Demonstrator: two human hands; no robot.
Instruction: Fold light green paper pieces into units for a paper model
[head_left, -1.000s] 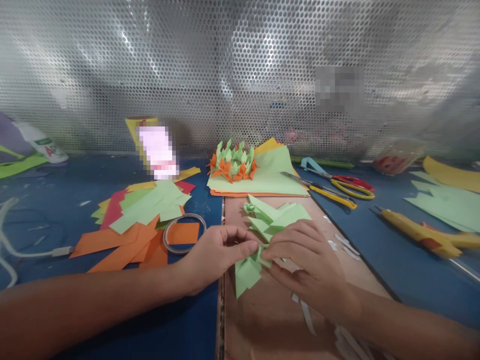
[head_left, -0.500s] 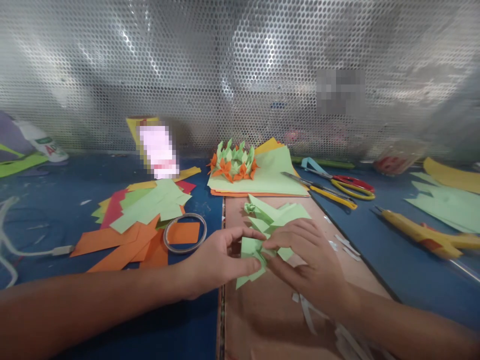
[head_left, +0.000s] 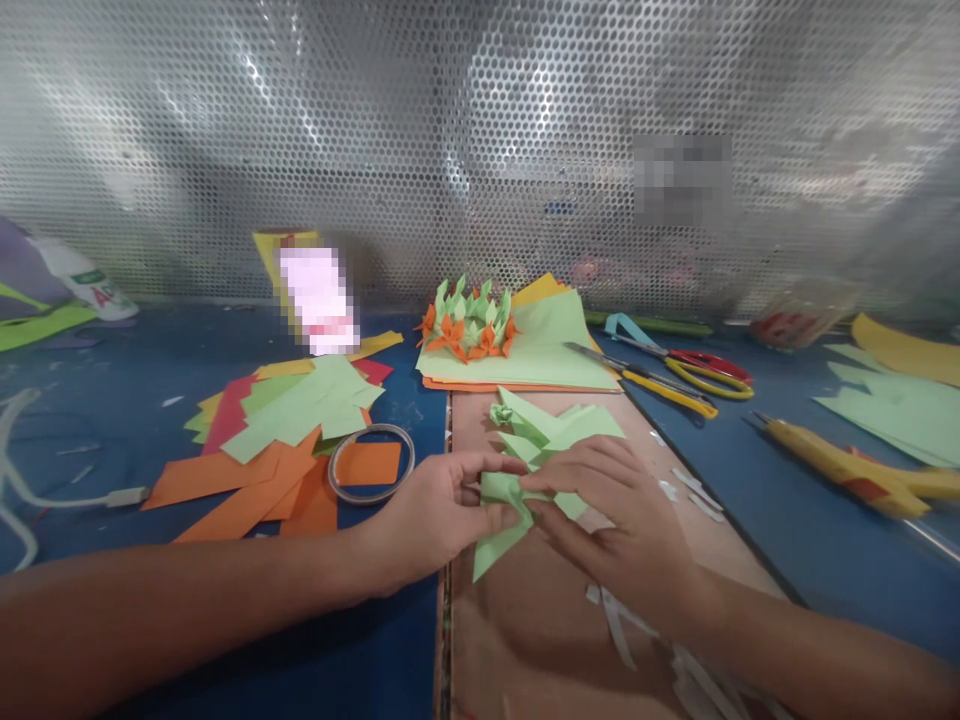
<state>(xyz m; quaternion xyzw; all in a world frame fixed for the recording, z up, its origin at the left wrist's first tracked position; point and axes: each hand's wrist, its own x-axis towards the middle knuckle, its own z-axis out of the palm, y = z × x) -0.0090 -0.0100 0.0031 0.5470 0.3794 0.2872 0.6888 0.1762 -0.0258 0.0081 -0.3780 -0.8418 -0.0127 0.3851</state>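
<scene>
Both my hands meet over a brown board [head_left: 540, 620] and pinch one piece of light green folded paper [head_left: 501, 520]. My left hand [head_left: 439, 515] grips it from the left with thumb and fingers closed on it. My right hand [head_left: 615, 520] holds its right side, fingertips pressed on the fold. Just behind them lie several folded green paper pieces [head_left: 551, 425]. Farther back a green and orange paper flower ring [head_left: 466, 325] sits on a stack of green sheets [head_left: 555, 355].
Orange, green and red paper scraps [head_left: 277, 440] and a clear tape ring [head_left: 371, 465] lie at the left. Scissors [head_left: 667, 375] and a yellow glue gun [head_left: 847, 460] lie at the right. A perforated metal wall [head_left: 480, 140] closes the back. White paper strips [head_left: 622, 630] lie near my right wrist.
The green paper has been turned and refolded between my fingers; its hanging lower flap has come up a little. Both hands stay in the same place.
</scene>
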